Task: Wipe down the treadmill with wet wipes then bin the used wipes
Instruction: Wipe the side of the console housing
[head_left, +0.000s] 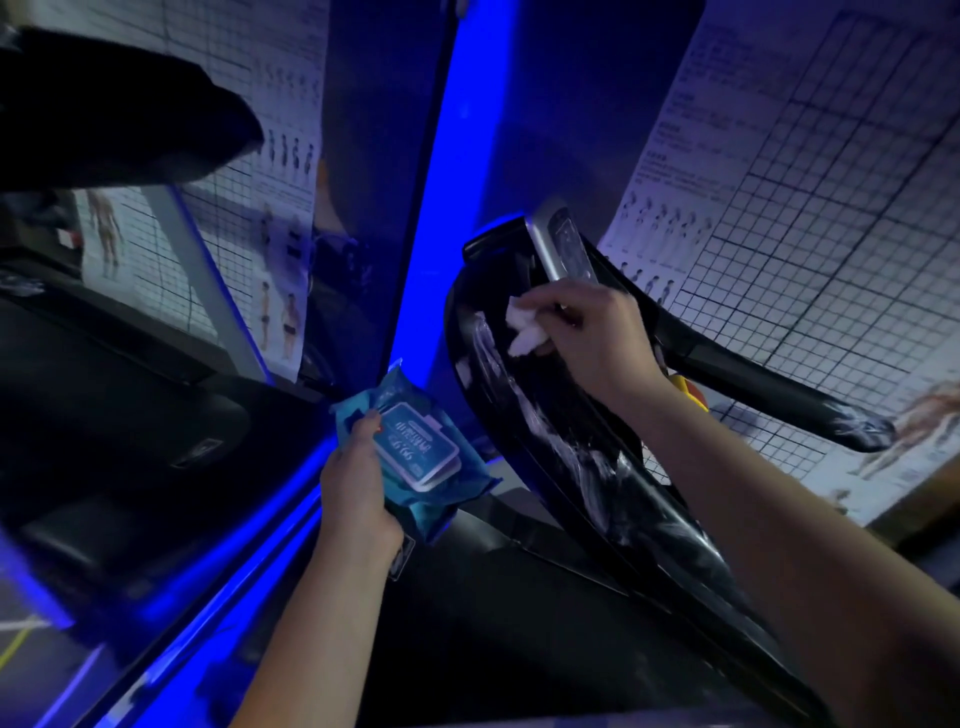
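Note:
My right hand (592, 338) grips a crumpled white wet wipe (524, 327) and presses it against the glossy black console of the treadmill (571, 457), just below its grey display panel (563, 249). Wet streaks shine along the console and down its black handrail. My left hand (358, 488) holds a blue pack of wet wipes (421, 452) with its white flip lid shut, lower and to the left of the console. The treadmill belt (493, 639) lies dark beneath both arms.
A second treadmill (130, 389) stands to the left, its console (114, 119) at the top left. A bright blue light strip (457, 171) runs down the wall between the machines. Grid posters with body figures (810, 208) cover the walls. A yellow safety key (688, 389) sits behind my right wrist.

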